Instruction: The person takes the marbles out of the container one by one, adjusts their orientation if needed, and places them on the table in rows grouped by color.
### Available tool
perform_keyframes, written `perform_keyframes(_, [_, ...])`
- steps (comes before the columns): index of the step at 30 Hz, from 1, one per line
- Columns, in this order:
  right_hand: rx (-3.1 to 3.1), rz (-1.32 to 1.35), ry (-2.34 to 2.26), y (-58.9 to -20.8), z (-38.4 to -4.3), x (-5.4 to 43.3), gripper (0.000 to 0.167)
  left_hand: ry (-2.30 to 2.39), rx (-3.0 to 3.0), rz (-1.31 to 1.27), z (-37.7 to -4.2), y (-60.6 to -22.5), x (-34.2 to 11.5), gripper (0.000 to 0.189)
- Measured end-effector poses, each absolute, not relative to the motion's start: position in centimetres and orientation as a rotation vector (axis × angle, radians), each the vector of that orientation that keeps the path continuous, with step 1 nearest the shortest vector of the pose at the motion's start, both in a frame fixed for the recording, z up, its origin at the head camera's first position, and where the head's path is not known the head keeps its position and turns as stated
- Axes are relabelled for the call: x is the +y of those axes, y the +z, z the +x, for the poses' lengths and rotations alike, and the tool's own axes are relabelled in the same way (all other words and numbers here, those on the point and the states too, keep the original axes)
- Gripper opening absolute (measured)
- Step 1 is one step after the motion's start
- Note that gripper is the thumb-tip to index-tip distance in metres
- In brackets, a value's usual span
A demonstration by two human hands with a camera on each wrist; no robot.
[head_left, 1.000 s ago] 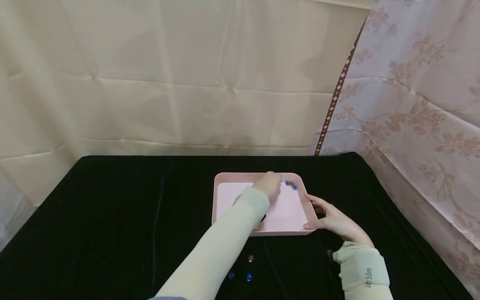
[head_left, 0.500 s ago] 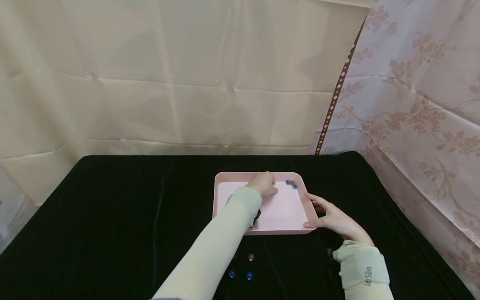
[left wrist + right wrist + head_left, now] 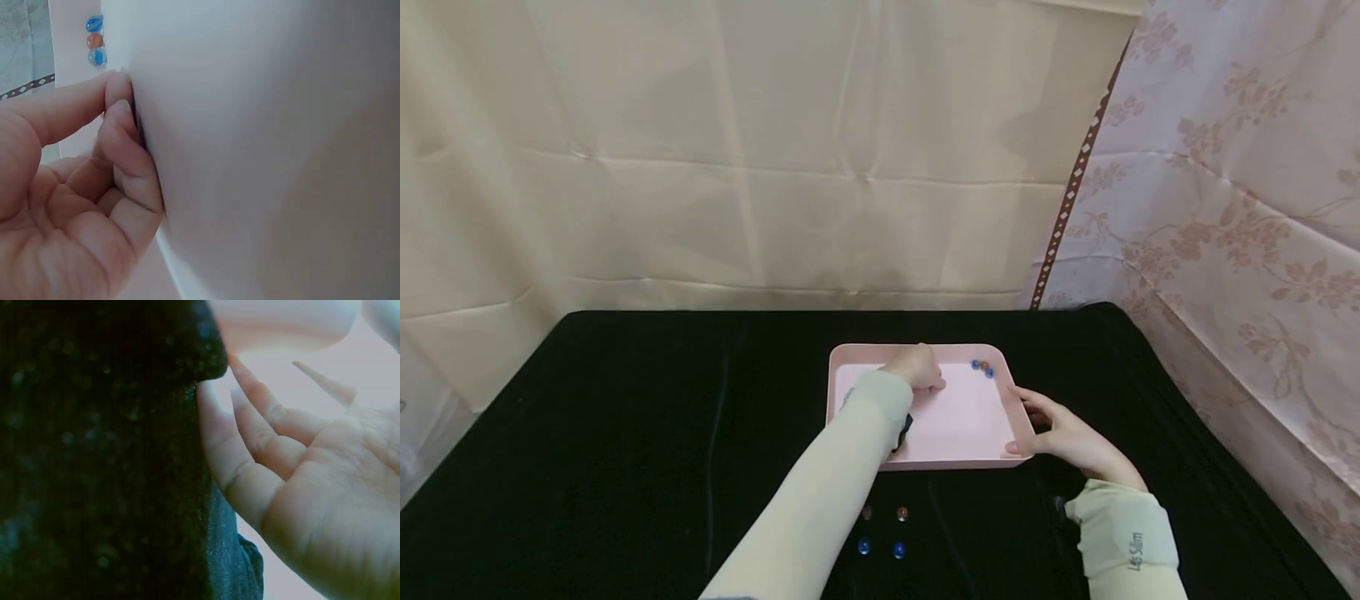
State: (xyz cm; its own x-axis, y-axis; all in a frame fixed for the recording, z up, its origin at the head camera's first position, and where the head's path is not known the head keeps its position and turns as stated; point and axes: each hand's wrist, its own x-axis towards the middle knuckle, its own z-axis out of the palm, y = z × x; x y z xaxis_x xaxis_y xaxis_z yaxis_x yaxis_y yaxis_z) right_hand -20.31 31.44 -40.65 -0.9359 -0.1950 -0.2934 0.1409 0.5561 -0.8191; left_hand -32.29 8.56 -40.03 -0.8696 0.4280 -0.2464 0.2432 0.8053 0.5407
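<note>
A shallow pink tray [image 3: 973, 454] lies on the black-covered table. My left hand [image 3: 916, 367] reaches into it with curled fingers low over its floor. In the left wrist view the thumb and index fingertips [image 3: 119, 94] meet close to the tray floor; I cannot tell whether anything is between them. Three glass marbles, two blue and one orange [image 3: 94, 40], sit together in the tray's far right corner. My right hand [image 3: 1071, 442] holds the tray's right edge, thumb near the front corner and index finger farther back. The right wrist view shows its fingers slightly bent.
Several marbles lie on the black cloth in front of the tray, including a reddish-brown marble [image 3: 902, 514] and a blue marble [image 3: 898, 550]. The left forearm passes right beside them. A beige curtain [image 3: 775, 167] hangs behind the table, and a floral curtain [image 3: 1240, 208] on the right.
My left hand has shifted left within the tray, and its forearm has uncovered another marble on the cloth. The right hand and the three marbles in the corner have stayed put.
</note>
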Motion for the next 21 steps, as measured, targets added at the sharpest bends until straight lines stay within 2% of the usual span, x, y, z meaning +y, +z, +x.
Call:
perform_keyframes(9, [2.441,-0.049,-1.338,-40.8,-20.5,31.4,0.088,0.859,2.483,0.331,-31.9,-39.9,8.0,0.029])
perform_keyframes(14, [2.442,-0.042,-1.331,-40.8,-20.3,31.4,0.088,0.824,2.498,0.378,-31.7,-39.9,7.8,0.030])
perform_keyframes(21, [2.450,-0.053,-1.325,-40.8,-20.2,31.5,0.089,0.977,2.383,0.330,-31.1,-39.1,6.4,0.022])
